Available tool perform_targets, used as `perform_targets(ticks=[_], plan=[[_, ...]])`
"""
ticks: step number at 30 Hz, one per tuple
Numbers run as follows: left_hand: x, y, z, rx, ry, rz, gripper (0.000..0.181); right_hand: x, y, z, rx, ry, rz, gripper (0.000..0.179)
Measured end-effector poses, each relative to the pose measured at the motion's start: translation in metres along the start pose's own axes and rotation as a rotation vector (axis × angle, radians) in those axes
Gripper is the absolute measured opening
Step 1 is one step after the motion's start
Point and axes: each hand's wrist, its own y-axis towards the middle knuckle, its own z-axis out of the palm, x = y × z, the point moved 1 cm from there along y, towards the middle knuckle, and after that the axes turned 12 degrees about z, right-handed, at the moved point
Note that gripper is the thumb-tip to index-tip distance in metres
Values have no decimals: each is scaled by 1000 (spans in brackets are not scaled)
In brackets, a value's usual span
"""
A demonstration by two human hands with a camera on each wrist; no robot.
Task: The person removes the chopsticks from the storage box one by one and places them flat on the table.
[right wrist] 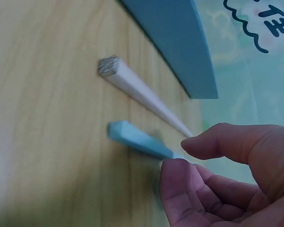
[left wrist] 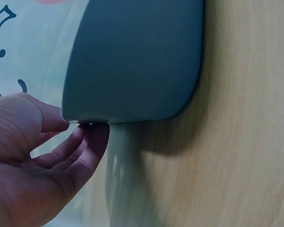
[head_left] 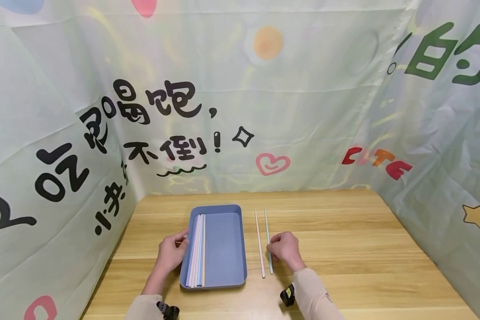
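My left hand (head_left: pixel 172 252) grips the left side of a blue rectangular tray (head_left: pixel 224 249). The left wrist view shows thumb and fingers on either side of its rim (left wrist: pixel 132 121). A bundle of pastel chopsticks (head_left: pixel 196 251) lies lengthwise along the left half of the tray. On the table to the tray's right, my right hand (head_left: pixel 286 250) pinches a light-blue chopstick (head_left: pixel 267 226) between thumb and fingers. Beside it, roughly parallel and apart, lies a pale pink chopstick (head_left: pixel 259 246); its squared end shows a silvery face in the right wrist view.
All this is on a wooden table (head_left: pixel 344 249). A printed cloth (head_left: pixel 312 111) hangs behind it and along both sides, close to the table edges.
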Motion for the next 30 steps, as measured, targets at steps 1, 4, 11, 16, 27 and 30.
perform_targets(ticks=[1, 4, 11, 16, 27, 30], plan=[[0, 0, 0, 1, -1, -3, 39, 2, -1, 0, 2, -4, -3, 13], [2, 0, 0, -1, 2, -2, 39, 10, -3, 1, 11, 4, -17, 18], [3, 0, 1, -3, -2, 4, 38, 30, -8, 11, 54, 103, -37, 27], [2, 0, 1, 6, -15, 1, 39, 40, -11, 19, 86, 108, -38, 29], [1, 2, -1, 8, -7, -6, 39, 58, -15, 38, 190, 183, -19, 27], [1, 2, -1, 8, -8, -4, 39, 60, -16, 43, 201, 163, -26, 31]])
